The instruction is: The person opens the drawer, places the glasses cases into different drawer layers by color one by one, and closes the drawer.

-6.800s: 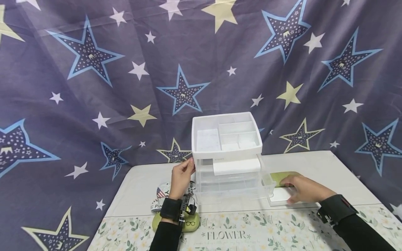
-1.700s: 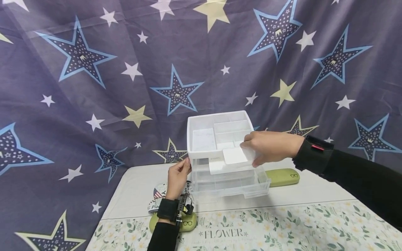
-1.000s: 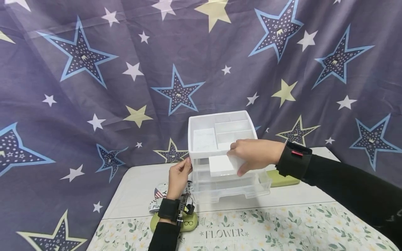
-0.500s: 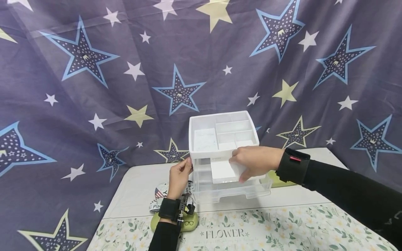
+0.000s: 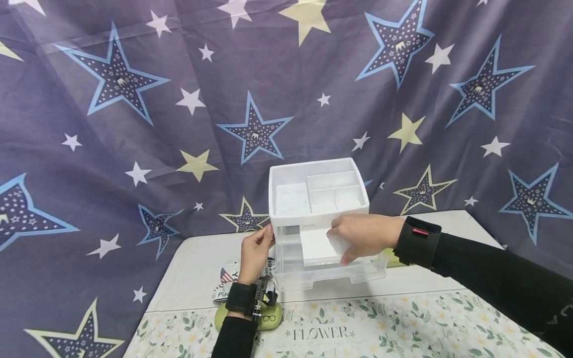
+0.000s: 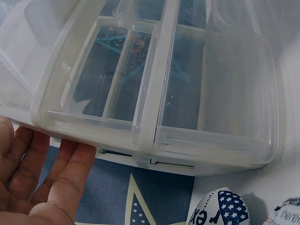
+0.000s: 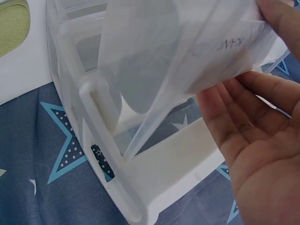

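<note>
A white drawer organizer [image 5: 319,218] with a divided top tray and clear drawers stands on the table. My left hand [image 5: 255,251] holds its left side; in the left wrist view, the fingers [image 6: 70,187] reach behind the frame edge. My right hand [image 5: 364,233] grips a flat white box [image 5: 319,246] by its right end, below the top tray and over a pulled-out clear drawer [image 5: 331,276]. In the right wrist view, the fingers [image 7: 218,117] lie along a white surface with printed letters [image 7: 234,44]. The box's right end is hidden behind my right hand.
A green glasses case [image 5: 270,318] lies below my left wrist, partly covered by it. Behind it are things with printed lettering and a flag [image 5: 226,276]. Another green case [image 5: 394,258] shows behind my right wrist. A star-patterned curtain [image 5: 179,124] hangs behind.
The white box was gripped on the table at the right, then lifted to the organizer. Over the last second my right hand lowers it slightly. My left hand stays at the organizer's side.
</note>
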{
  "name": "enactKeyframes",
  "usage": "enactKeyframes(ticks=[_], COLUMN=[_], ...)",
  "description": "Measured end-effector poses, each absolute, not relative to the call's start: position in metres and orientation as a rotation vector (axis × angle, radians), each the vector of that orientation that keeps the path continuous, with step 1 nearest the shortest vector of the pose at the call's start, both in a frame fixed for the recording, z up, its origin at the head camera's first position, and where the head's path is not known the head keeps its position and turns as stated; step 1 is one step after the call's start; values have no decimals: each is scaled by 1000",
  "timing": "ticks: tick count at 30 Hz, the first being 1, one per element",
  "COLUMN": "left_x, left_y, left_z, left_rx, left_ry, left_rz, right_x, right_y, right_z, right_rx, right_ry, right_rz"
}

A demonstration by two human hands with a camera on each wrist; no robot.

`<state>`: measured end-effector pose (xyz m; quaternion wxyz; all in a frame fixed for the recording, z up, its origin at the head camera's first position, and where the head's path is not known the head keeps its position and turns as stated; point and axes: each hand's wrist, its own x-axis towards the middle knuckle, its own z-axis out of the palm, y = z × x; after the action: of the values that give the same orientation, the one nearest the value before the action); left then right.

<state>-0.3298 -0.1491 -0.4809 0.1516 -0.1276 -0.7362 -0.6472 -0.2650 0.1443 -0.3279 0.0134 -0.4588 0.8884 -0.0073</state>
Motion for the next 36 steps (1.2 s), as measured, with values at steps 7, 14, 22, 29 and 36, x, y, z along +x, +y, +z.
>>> enactKeyframes(ticks=[7,14,22,29,36], left_x=[-329,-329,-330,-329,-330], left_y=[-149,-149,-149,-148,-148], left_z=[-481,-481,-480,-480,-480], left_rx=[-354,-362,-376,-362,-360], left_ry=[-2116,-2123,-2102,-2107,-2090], left_rz=[-1864,-1858,-1871,-1876,-1882], right_x=[-265,-263,-260,-259,-259], right_y=[144,145,145,144,144], right_z=[-332,-336,-338,-342,-344], right_rx=[-1448,-1445,-1448,-1506,-1492], right_ry=[2756,2759,2800,2818,2838], right_rz=[-26,-33,29,115,137])
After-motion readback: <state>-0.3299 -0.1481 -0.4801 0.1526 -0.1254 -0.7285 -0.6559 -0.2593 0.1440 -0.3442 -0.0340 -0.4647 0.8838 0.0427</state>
